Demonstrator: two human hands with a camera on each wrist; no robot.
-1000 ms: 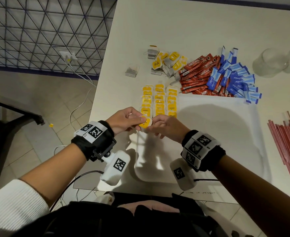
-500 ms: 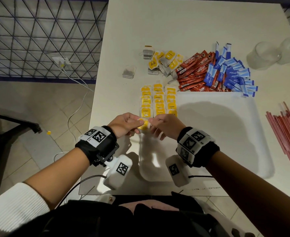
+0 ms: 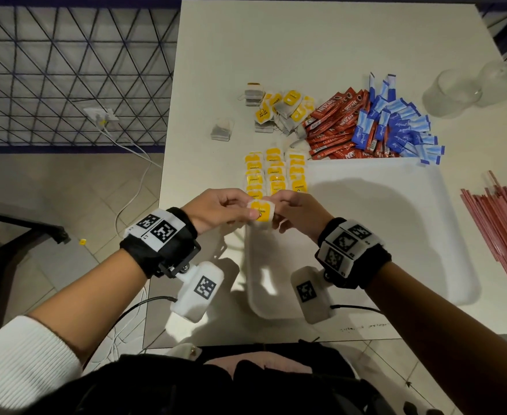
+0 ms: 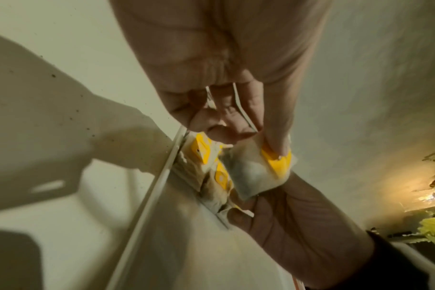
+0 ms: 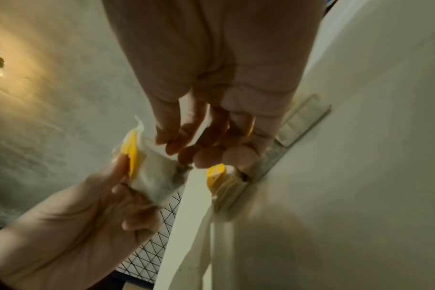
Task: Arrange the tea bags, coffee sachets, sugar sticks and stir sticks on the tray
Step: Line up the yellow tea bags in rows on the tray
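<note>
A tea bag (image 3: 260,211) with a yellow tag is held between both hands just above the near end of the tea bag rows (image 3: 273,175). These rows lie in the far left corner of the white tray (image 3: 381,235). My left hand (image 3: 240,211) pinches the bag's left side, and the left wrist view shows the thumb on the yellow tag (image 4: 278,162). My right hand (image 3: 279,209) pinches its right edge (image 5: 162,157). Beyond the tray lie loose tea bags (image 3: 279,109), red coffee sachets (image 3: 333,124) and blue sugar sticks (image 3: 399,127). Red stir sticks (image 3: 506,223) lie to the right.
Two clear glasses (image 3: 452,94) stand at the far right of the white table (image 3: 306,40). A single tea bag (image 3: 222,130) lies apart near the table's left edge. A wire grid fence (image 3: 66,70) and floor cables are off to the left.
Both hands keep hold of the same tea bag at the near end of the rows. It has turned a little, so its yellow tag shows more fully.
</note>
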